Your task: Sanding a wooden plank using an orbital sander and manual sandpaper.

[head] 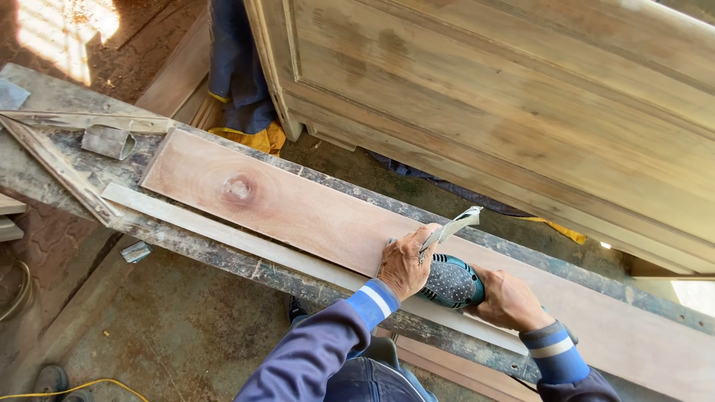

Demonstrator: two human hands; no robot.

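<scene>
Now | our left hand (403,262) + right hand (509,299) both clamp teal sander (450,282) on reddish plank (298,212) | risk: tilt it, we'd prob gouge the face

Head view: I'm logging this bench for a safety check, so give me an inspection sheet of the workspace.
Surface: dusty, paint-flecked bench, set slantwise.
Job's things: long plank with a knot lies on the bench; teal power tool sits on it.
Clutter: thin strip beside the plank; metal block; wooden frame piece.
Grippers: left hand on the tool's front, a pale flat piece between its fingers; right hand grips the rear.
Cables: yellow cable on the floor.
Surroundings: big wooden panel; blue and yellow cloth; shoe.
</scene>
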